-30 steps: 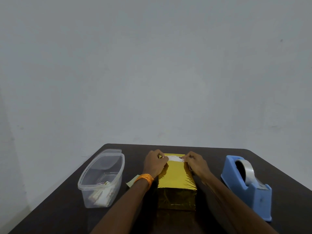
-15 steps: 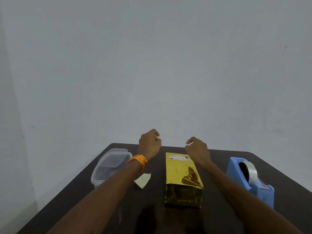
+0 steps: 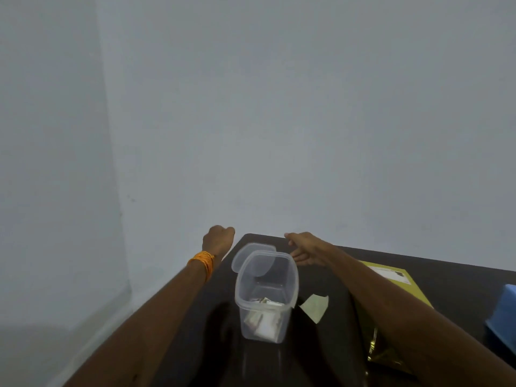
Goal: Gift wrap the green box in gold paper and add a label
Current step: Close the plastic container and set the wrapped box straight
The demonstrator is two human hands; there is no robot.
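The light is dim, flat and cool, with no clear source. The bare wall (image 3: 307, 107) reads as even grey-blue and darkens toward the left corner. The dark counter (image 3: 446, 277) swallows detail and carries soft, blurry shadows beside the clear tub (image 3: 266, 289), whose rim catches only faint highlights. A small glint shows low on the gold paper (image 3: 413, 290). Everything looks soft, and the counter edge slants with wide-angle stretch.

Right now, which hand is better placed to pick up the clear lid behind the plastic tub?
Right, probably. The right hand is open, fingers pointing at the clear plastic lid behind the clear plastic tub. The left hand is curled and sits off the edge of the dark table.
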